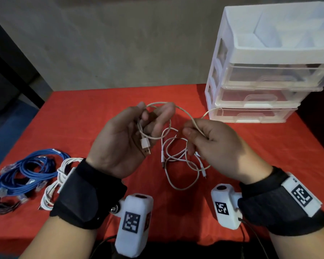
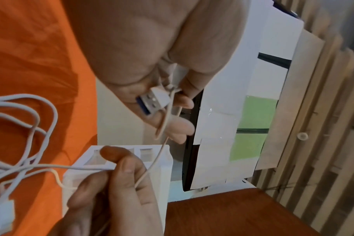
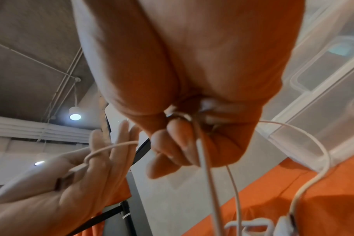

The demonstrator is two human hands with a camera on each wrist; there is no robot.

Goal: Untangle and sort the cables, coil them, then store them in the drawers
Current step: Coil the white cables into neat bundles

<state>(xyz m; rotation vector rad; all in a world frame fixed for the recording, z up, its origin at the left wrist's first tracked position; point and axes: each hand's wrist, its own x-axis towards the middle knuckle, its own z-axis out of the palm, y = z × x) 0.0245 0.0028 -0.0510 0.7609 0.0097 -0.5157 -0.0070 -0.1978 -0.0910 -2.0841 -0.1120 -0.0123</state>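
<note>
My left hand [image 1: 153, 118] is raised palm-up over the red cloth, its fingers curled round a loop of a thin beige USB cable [image 1: 183, 112]. The cable's white USB-A plug [image 1: 145, 144] lies against the palm and shows in the left wrist view too, plug [image 2: 155, 99]. My right hand [image 1: 194, 134] pinches the same cable a little to the right, with white strands hanging below it. A tangle of white cables [image 1: 180, 163] lies on the cloth between and below both hands. In the right wrist view my right hand's fingers [image 3: 178, 143] curl round the cable [image 3: 204, 167].
A clear three-drawer unit [image 1: 260, 81] with an open top tray stands at the back right; the beige cable trails against its lowest drawer. At the left lie coiled blue network cables [image 1: 30, 171], a white bundle [image 1: 61, 178] and a black cable [image 1: 3, 207].
</note>
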